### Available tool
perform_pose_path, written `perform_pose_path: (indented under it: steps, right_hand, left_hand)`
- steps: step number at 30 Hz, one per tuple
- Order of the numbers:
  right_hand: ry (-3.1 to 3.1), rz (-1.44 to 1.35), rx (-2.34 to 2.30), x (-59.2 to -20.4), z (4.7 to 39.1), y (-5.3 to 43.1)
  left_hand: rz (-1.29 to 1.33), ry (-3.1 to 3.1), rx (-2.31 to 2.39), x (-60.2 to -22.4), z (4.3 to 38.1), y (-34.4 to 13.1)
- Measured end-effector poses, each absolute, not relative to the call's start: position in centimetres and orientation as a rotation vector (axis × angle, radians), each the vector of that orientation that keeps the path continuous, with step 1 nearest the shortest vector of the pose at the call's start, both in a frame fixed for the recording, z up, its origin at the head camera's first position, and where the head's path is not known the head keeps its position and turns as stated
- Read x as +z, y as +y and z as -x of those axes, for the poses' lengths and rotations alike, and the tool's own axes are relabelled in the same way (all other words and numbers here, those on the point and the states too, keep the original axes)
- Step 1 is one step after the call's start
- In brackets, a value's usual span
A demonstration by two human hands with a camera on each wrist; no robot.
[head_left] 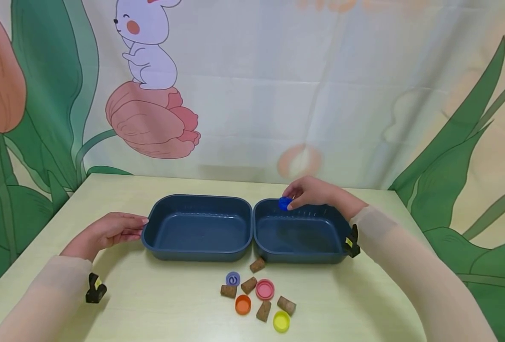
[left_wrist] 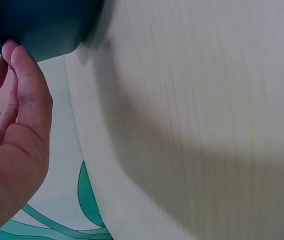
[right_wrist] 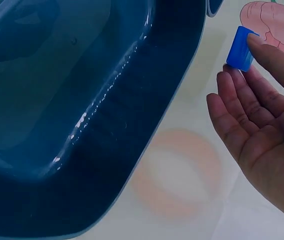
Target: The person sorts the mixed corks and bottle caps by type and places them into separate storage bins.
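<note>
Cap of blue colour (head_left: 285, 204): we are pinching it with the right hand (head_left: 309, 191), near the far rim of the right tray (head_left: 299, 258). The left hand (head_left: 116, 229), farther away, is touching the left tray (head_left: 199, 255); whether pinching, we cannot tell.

On the pale table (head_left: 150, 304) lie two dark blue trays (head_left: 201, 230), five corks (head_left: 229, 291) and four coloured caps (head_left: 265, 289).
</note>
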State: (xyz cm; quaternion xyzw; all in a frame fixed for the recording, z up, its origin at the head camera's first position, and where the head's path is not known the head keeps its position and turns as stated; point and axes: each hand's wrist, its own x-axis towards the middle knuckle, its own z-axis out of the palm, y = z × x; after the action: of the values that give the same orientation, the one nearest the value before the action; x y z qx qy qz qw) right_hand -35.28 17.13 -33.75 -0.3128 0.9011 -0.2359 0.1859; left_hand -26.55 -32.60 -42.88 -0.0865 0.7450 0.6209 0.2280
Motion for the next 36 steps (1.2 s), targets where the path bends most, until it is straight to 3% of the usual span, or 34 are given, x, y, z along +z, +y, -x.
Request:
perform_pose_path:
  steps: [36]
  right_hand:
    - [2.467,0.783,-0.574,-37.6,36.5,16.4]
  left_hand:
    - [0.221,2.053,1.695,-42.8,26.5,-32.6]
